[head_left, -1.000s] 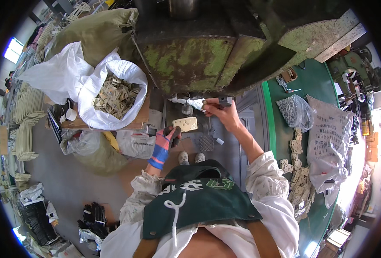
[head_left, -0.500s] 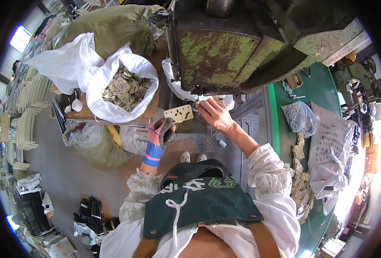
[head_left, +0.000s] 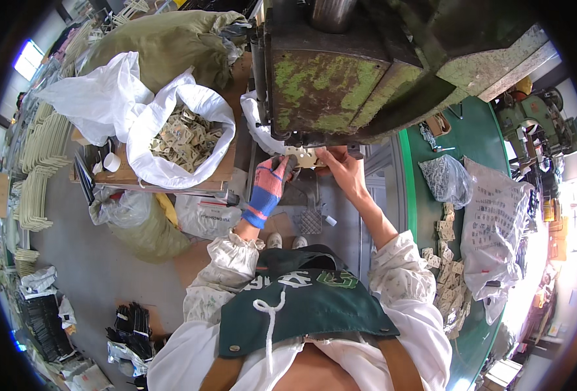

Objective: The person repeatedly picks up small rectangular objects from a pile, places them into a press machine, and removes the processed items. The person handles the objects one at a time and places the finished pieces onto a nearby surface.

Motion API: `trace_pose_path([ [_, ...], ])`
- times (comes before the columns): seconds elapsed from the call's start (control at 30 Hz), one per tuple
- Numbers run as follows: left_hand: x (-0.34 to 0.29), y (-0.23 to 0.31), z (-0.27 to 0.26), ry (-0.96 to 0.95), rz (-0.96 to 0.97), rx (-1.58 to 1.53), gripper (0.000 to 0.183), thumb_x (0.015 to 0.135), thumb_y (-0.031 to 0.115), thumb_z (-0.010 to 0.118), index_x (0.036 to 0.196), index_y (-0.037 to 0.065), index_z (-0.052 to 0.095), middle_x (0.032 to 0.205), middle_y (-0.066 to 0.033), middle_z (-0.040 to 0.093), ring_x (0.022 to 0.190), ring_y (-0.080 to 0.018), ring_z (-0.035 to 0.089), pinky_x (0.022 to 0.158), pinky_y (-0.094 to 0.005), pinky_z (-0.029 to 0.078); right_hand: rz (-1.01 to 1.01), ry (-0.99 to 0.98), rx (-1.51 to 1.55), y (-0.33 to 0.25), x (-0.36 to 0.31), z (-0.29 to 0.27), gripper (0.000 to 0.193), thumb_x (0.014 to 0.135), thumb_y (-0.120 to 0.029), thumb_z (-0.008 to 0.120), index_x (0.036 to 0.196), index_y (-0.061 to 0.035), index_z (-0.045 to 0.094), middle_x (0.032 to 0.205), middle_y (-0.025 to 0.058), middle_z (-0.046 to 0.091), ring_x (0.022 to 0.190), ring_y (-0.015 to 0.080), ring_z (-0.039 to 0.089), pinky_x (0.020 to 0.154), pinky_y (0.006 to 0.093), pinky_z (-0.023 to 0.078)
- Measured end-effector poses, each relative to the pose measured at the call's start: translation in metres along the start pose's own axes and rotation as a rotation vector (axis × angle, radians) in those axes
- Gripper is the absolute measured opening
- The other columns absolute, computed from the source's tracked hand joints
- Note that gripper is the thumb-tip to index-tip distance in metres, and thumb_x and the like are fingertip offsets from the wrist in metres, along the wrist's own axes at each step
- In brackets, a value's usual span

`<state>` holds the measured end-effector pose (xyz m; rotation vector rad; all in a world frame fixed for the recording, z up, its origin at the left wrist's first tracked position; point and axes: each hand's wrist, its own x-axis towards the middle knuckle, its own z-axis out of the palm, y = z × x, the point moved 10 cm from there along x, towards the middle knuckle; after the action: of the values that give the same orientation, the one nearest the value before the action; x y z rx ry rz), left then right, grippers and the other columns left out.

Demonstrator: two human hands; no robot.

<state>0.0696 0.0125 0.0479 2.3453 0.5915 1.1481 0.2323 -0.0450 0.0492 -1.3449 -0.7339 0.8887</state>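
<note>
A flat cream-coloured plate with several cut-out holes (head_left: 306, 157) is under the front edge of a large worn green machine (head_left: 331, 91). My left hand (head_left: 269, 186), in a pink, blue and dark glove, grips the plate's left end. My bare right hand (head_left: 346, 173) has its thumb and fingers closed at the plate's right end. The machine's lower edge partly hides the plate's far side and some fingertips of my right hand.
Left of the machine, a white sack (head_left: 213, 163) full of small cream plates stands on a wooden surface. On the right, a green table (head_left: 427, 156) bears a clear bag of metal parts (head_left: 453, 179), loose plates (head_left: 453, 287) and a printed sack (head_left: 493, 228). A patterned pedal (head_left: 310, 222) lies below.
My left hand has carried the plate forward and right, under the machine's edge. My right hand has shifted slightly right and now grips the plate's right end.
</note>
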Motion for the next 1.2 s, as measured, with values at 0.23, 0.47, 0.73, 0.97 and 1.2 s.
trace_pose_path([
  [0.23, -0.028, -0.056, 0.036, -0.013, -0.894, -0.870, 0.025, 0.089, 0.022, 0.055, 0.085, 0.001, 0.066, 0.059, -0.0036, 0.059, 0.048, -0.0068, 0.049, 0.046, -0.0232, 0.037, 0.204, -0.051, -0.220, 0.023, 0.001, -0.002, 0.040, 0.087, -0.034, 0.062, 0.098, 0.0043, 0.062, 0.081, 0.0107, 0.066, 0.067, 0.0150, 0.064, 0.058, 0.0257, 0.052],
  [0.47, -0.020, -0.065, 0.020, -0.166, -0.828, -0.394, 0.027, 0.086, 0.027, 0.061, 0.078, 0.002, 0.065, 0.065, -0.0024, 0.060, 0.048, -0.0056, 0.049, 0.046, -0.0227, 0.037, -0.787, -0.205, -0.609, 0.208, 0.114, -0.065, 0.043, 0.074, -0.020, 0.070, 0.112, -0.0051, 0.056, 0.112, 0.0147, 0.059, 0.112, 0.0287, 0.053, 0.097, 0.0396, 0.041],
  [0.73, -0.022, -0.051, 0.041, -0.158, -0.957, -0.865, 0.030, 0.085, 0.032, 0.063, 0.067, 0.008, 0.059, 0.064, 0.0004, 0.057, 0.046, -0.0059, 0.047, 0.040, -0.0208, 0.032, -0.328, -0.328, -1.268, 0.365, 0.188, -0.090, 0.078, 0.072, -0.023, 0.066, 0.139, -0.0068, 0.031, 0.141, 0.0198, 0.032, 0.132, 0.0333, 0.028, 0.112, 0.0393, 0.018],
  [0.97, -0.033, -0.070, 0.013, -0.037, -1.003, -0.782, 0.026, 0.082, 0.026, 0.069, 0.069, 0.005, 0.062, 0.061, -0.0006, 0.057, 0.050, -0.0060, 0.050, 0.044, -0.0210, 0.037, -0.322, -0.247, -0.598, 0.149, 0.129, -0.047, 0.029, 0.068, -0.007, 0.064, 0.095, 0.0045, 0.061, 0.095, 0.0186, 0.062, 0.088, 0.0298, 0.059, 0.076, 0.0366, 0.047],
  [1.2, -0.029, -0.070, 0.036, -0.182, -1.028, -0.900, 0.028, 0.082, 0.027, 0.068, 0.065, 0.006, 0.060, 0.060, -0.0014, 0.057, 0.042, -0.0061, 0.047, 0.038, -0.0206, 0.030, 0.036, 0.035, -0.142, 0.093, 0.073, -0.088, 0.019, 0.079, -0.015, 0.068, 0.082, 0.0033, 0.068, 0.069, 0.0049, 0.065, 0.060, 0.0103, 0.059, 0.054, 0.0236, 0.046],
])
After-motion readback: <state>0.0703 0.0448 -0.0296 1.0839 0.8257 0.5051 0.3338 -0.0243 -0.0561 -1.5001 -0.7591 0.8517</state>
